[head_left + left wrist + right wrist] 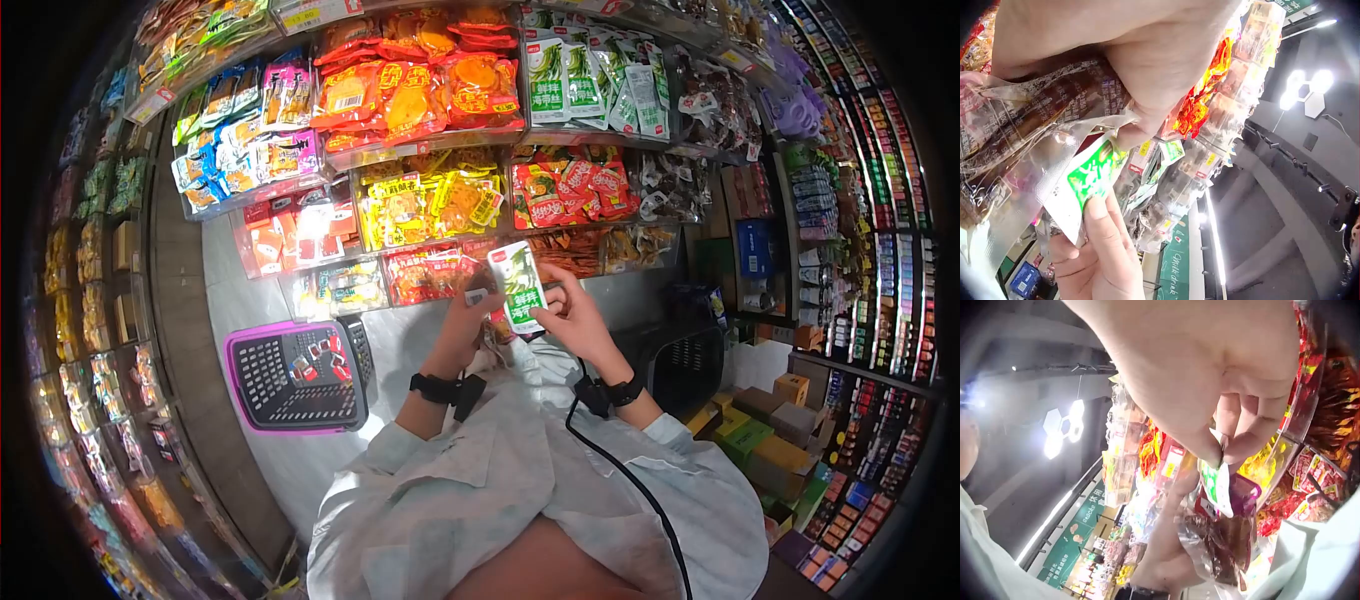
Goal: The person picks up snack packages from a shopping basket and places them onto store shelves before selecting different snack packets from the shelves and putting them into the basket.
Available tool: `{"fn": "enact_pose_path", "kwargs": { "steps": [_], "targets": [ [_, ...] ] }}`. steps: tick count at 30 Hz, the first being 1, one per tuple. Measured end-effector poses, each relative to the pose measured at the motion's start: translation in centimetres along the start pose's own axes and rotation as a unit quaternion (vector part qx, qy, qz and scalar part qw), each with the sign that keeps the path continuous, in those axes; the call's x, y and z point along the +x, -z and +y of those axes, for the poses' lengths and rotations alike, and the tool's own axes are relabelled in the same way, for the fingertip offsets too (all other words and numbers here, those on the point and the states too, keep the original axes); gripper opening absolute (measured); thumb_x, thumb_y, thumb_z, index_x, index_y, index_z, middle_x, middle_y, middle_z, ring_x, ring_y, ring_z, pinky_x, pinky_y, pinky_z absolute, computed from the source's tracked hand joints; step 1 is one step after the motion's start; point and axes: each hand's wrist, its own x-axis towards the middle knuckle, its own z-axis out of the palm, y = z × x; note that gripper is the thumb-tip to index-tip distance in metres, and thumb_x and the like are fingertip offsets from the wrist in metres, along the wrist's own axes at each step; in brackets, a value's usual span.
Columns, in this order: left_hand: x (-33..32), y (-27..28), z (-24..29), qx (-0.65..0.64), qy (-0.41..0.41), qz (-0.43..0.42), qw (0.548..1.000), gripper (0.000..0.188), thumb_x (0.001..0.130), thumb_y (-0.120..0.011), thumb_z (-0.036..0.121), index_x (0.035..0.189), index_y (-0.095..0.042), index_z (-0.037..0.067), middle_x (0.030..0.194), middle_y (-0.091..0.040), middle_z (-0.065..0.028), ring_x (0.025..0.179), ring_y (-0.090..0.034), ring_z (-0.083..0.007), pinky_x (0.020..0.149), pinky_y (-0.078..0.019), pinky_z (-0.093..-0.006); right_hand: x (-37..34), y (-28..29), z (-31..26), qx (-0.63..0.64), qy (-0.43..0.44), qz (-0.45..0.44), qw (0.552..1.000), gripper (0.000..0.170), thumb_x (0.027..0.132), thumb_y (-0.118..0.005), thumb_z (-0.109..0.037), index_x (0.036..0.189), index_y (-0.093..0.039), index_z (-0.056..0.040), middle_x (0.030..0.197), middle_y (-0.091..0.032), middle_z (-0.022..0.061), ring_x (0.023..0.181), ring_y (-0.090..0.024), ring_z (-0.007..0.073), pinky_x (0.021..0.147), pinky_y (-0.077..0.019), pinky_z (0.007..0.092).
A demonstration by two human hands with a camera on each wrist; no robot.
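In the head view, a green-and-white kelp snack packet (520, 285) is held upright in front of the body. My right hand (578, 318) pinches its lower right edge between thumb and fingers. On the other side, my left hand (462, 325) grips a clear snack packet with dark brown contents (1041, 115), best seen in the left wrist view. There the left thumb and fingers also meet the edge of the kelp packet (1094, 172). From the right wrist, the dark packet (1225, 540) hangs below the kelp packet (1215, 481).
Tiered clear bins with red snack packets (415, 95), yellow packets (430, 200) and more kelp packets (590, 75) rise ahead. A grey basket with a purple rim (240, 400) stands on the floor at left, with several red-and-white packets inside. Cardboard boxes (780, 465) lie at right.
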Motion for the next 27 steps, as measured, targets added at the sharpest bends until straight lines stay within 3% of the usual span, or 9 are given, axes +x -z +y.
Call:
{"fn": "enact_pose_path", "kwargs": {
  "steps": [3, 4, 7, 12, 16, 22, 25, 26, 27],
  "targets": [
    [0.2, -0.6, 0.5, 0.009, 0.021, 0.006, 1.000, 0.041, 0.094, -0.066, 0.008, 0.133, -0.053, 0.004, 0.114, -0.067, -0.0086, 0.098, -0.069, -0.0201, 0.078, -0.0623, -0.0371, 0.6, 0.9, 2.1, -0.055, -0.016, -0.046, 0.997, 0.048, 0.094, -0.070, 0.001, 0.139, -0.053, -0.0006, 0.094, -0.067, -0.0009, 0.073, -0.055, 0.0005, 0.064, -0.0446, 0.0194],
    [0.2, -1.4, 1.1, 0.002, 0.031, 0.011, 0.999, 0.045, 0.094, -0.066, 0.007, 0.135, -0.050, 0.004, 0.114, -0.067, -0.0096, 0.098, -0.069, -0.0201, 0.078, -0.0612, -0.0352, 0.6, 0.9, 2.2, -0.042, -0.023, -0.026, 0.999, 0.033, 0.096, -0.069, 0.000, 0.127, -0.060, 0.0001, 0.093, -0.066, -0.0033, 0.072, -0.050, -0.0008, 0.064, -0.0422, 0.0182],
    [0.9, -3.6, 2.1, 0.003, 0.039, -0.006, 0.999, 0.044, 0.094, -0.065, 0.007, 0.135, -0.049, 0.003, 0.112, -0.066, -0.0107, 0.097, -0.068, -0.0197, 0.079, -0.0596, -0.0330, 1.9, 3.1, 2.6, -0.041, -0.028, -0.051, 0.997, 0.029, 0.096, -0.069, -0.001, 0.124, -0.060, -0.0001, 0.093, -0.065, -0.0035, 0.071, -0.050, -0.0012, 0.064, -0.0417, 0.0179],
    [4.5, -7.2, 2.5, 0.097, -0.050, -0.049, 0.993, 0.033, 0.099, -0.064, 0.013, 0.129, -0.055, 0.005, 0.107, -0.065, -0.0060, 0.097, -0.066, -0.0161, 0.086, -0.0569, -0.0319, 5.4, 7.6, 0.1, 0.055, 0.071, -0.039, 0.995, 0.023, 0.098, -0.067, -0.002, 0.119, -0.060, -0.0006, 0.106, -0.071, 0.0037, 0.094, -0.067, 0.0090, 0.078, -0.0537, 0.0255],
    [6.0, -11.5, 2.6, 0.061, -0.072, 0.030, 0.995, 0.040, 0.099, -0.067, 0.016, 0.135, -0.054, 0.005, 0.118, -0.063, -0.0040, 0.107, -0.063, -0.0157, 0.090, -0.0547, -0.0333, 9.5, 13.9, -2.7, 0.163, 0.045, -0.031, 0.985, 0.024, 0.098, -0.063, 0.000, 0.121, -0.058, 0.0018, 0.106, -0.072, 0.0101, 0.096, -0.069, 0.0125, 0.083, -0.0544, 0.0265],
    [7.0, -14.5, 0.5, 0.024, -0.072, 0.100, 0.992, 0.037, 0.096, -0.069, 0.010, 0.131, -0.056, 0.008, 0.118, -0.062, -0.0017, 0.111, -0.059, -0.0146, 0.094, -0.0505, -0.0324, 17.1, 21.1, -9.2, 0.041, 0.190, 0.011, 0.981, 0.029, 0.099, -0.065, -0.005, 0.126, -0.057, 0.0015, 0.105, -0.071, 0.0070, 0.090, -0.067, 0.0113, 0.077, -0.0527, 0.0240],
    [6.5, -15.3, 0.5, -0.014, -0.091, 0.109, 0.990, 0.039, 0.097, -0.067, 0.011, 0.134, -0.055, 0.006, 0.120, -0.063, -0.0039, 0.114, -0.060, -0.0160, 0.096, -0.0504, -0.0330, 22.0, 22.5, -10.3, -0.019, 0.245, 0.078, 0.966, 0.042, 0.095, -0.071, -0.010, 0.132, -0.055, 0.0007, 0.108, -0.071, 0.0110, 0.094, -0.068, 0.0193, 0.086, -0.0529, 0.0321],
    [6.5, -15.1, 0.6, -0.022, -0.100, 0.116, 0.988, 0.039, 0.098, -0.067, 0.011, 0.134, -0.054, 0.006, 0.121, -0.063, -0.0045, 0.114, -0.060, -0.0163, 0.096, -0.0504, -0.0333, 22.7, 22.7, -10.4, -0.222, 0.320, 0.188, 0.902, 0.052, 0.091, -0.074, -0.015, 0.137, -0.054, -0.0005, 0.120, -0.067, 0.0173, 0.111, -0.062, 0.0309, 0.100, -0.0472, 0.0422],
    [6.4, -15.2, 0.8, -0.030, -0.108, 0.122, 0.986, 0.039, 0.098, -0.067, 0.012, 0.134, -0.054, 0.005, 0.122, -0.063, -0.0051, 0.115, -0.060, -0.0166, 0.097, -0.0504, -0.0335, 22.9, 22.6, -10.6, -0.251, 0.333, 0.220, 0.882, 0.053, 0.090, -0.074, -0.015, 0.137, -0.055, -0.0011, 0.124, -0.064, 0.0184, 0.116, -0.059, 0.0334, 0.103, -0.0445, 0.0441]
  ]
}}
